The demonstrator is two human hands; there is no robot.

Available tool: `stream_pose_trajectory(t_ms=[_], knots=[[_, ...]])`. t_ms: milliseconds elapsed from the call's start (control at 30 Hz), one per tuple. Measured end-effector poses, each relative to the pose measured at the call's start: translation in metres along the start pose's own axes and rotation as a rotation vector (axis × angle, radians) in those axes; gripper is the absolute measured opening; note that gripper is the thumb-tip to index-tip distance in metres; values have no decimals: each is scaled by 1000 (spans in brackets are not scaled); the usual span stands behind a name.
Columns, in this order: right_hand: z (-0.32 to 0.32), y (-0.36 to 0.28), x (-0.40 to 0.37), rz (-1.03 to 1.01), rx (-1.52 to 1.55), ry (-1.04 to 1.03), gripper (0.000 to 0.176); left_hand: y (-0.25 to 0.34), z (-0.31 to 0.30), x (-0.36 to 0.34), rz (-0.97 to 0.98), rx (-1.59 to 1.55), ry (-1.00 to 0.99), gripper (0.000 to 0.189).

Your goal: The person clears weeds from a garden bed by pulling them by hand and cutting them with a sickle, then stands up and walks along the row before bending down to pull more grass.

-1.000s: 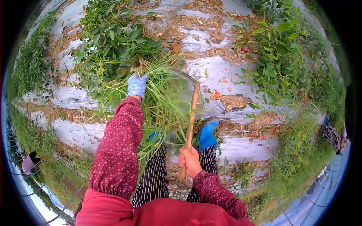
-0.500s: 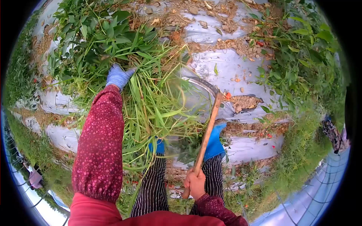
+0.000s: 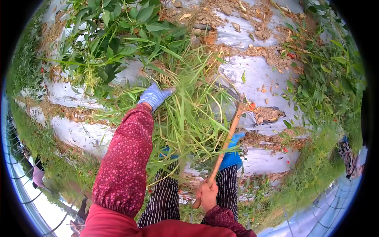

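Gloved left hand [image 3: 154, 96] fists the grass bunch [image 3: 185, 118], bare right hand [image 3: 208, 194] clamps the sickle [image 3: 226, 144]. Blade's half-hidden near that glove, so a slip could cut it.

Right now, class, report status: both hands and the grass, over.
Left hand, gloved, gripping grass bunch. Right hand shut on sickle handle. Leafy plant just beyond the bunch.

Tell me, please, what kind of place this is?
Most likely an outdoor vegetable field. Silvery plastic mulch covers raised soil rows, leafy crop plants grow along them, and the gloved left hand grips a bunch of grass while the right hand holds a sickle.
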State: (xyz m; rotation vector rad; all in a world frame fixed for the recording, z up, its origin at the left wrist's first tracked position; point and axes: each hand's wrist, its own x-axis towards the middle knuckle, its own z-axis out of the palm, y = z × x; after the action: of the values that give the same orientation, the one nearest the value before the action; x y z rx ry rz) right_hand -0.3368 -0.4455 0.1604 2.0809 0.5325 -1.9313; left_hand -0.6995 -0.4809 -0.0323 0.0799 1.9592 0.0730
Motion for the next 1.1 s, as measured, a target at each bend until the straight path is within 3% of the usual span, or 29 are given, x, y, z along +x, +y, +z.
stream_pose_trajectory(t_ms=[100, 200, 267, 433, 500, 600, 633, 733, 833, 933, 1000, 1100], knots=[[-17, 3, -8, 10, -9, 7, 8, 25, 30, -31, 60, 78, 56, 105], [-34, 4, -11, 12, 45, 112, 8, 56, 57, -49, 91, 35, -69, 94], [-47, 3, -7, -15, 27, 107, 7, 63, 73, -39, 143, 39, -38, 91], [-45, -14, -9, 3, 75, 53, 7, 44, 60, -28, 164, 97, -2, 85], [-42, -13, -9, 13, 93, 74, 6, 34, 63, -24, 276, 106, 2, 84], [-43, -8, -7, 10, 123, 46, 9, 73, 46, -27, 210, 641, -154, 84], [-43, -10, -7, 17, 124, 36, 9, 78, 49, -25, 218, 718, -84, 83], [-55, -7, -4, 33, 157, 66, 9, 76, 56, -16, 314, 732, -66, 88], [-54, -6, -3, -22, 90, -14, 4, 62, 61, -19, 309, 493, -40, 103], [-49, -10, -5, 13, 103, 41, 5, 62, 63, -27, 264, 414, -86, 104], [-52, -8, -4, 0, 75, 9, 6, 65, 66, -35, 116, 258, -169, 106], [-56, -7, -4, 1, 81, 5, 7, 66, 68, -36, 104, 275, -126, 109]])
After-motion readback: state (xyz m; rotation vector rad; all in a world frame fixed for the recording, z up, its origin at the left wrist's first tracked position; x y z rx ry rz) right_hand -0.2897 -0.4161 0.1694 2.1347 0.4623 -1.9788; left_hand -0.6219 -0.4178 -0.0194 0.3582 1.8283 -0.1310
